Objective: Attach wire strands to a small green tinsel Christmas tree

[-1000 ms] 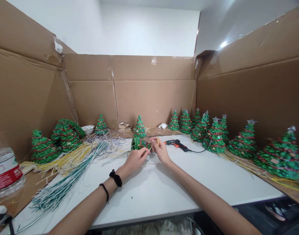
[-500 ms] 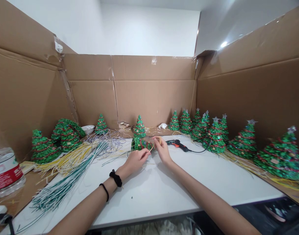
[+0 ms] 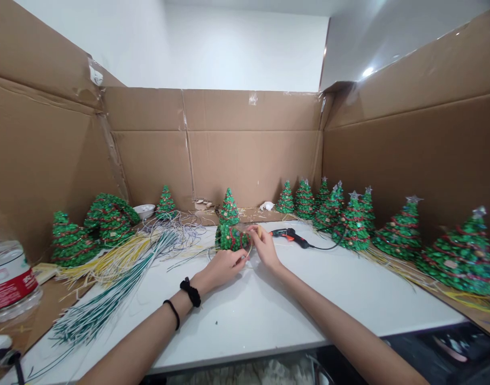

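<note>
A small green tinsel Christmas tree (image 3: 228,239) with red trim lies on its side in front of me, its near end partly hidden by my fingers. My left hand (image 3: 226,266), with two black bands on the wrist, pinches a thin pale strand (image 3: 251,249) just below the tree. At the tree's right end, the thumb and fingers of my right hand (image 3: 265,247) close on the strand's upper part. Directly behind stands another small tinsel tree (image 3: 229,207), upright.
An orange-and-black glue gun (image 3: 290,235) lies right of my right hand, its cord running right. Bundles of green-white strands (image 3: 120,291) and yellow strands (image 3: 112,259) spread left. Several star-topped trees (image 3: 354,224) line the right. A bottle (image 3: 10,278) stands far left; cardboard walls (image 3: 253,155) enclose the table.
My left fingertips have shifted slightly down and right along the strand, which now hangs steeper between my hands. My right hand and the tree stay nearly in place.
</note>
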Tool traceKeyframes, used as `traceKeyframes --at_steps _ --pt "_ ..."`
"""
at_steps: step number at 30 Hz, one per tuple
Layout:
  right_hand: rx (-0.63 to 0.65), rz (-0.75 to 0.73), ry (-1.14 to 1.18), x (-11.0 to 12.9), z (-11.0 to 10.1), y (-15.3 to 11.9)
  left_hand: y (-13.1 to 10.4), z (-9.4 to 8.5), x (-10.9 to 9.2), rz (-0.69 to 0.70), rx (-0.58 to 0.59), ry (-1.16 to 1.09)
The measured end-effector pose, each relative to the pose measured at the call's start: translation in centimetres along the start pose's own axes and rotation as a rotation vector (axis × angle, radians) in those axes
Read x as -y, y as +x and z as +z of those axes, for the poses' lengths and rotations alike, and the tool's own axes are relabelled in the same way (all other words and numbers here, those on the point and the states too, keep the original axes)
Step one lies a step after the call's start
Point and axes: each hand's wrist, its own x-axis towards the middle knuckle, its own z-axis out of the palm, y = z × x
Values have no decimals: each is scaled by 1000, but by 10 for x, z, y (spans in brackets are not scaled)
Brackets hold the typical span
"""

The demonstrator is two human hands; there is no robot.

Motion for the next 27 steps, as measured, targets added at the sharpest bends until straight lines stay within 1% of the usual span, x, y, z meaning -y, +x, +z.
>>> traceKeyframes --at_steps 5,10,15,27 --pt "-43 23 19 -2 -1 2 0 -2 -2 -58 -11 -8" --pt "-22 61 69 -3 0 2 1 -3 -3 -79 -30 -21" --pt "-44 1 1 -1 -1 1 1 -2 -3 -84 -33 -34" --pt "-42 -11 -6 1 -1 1 0 -1 -2 -78 -32 -20"
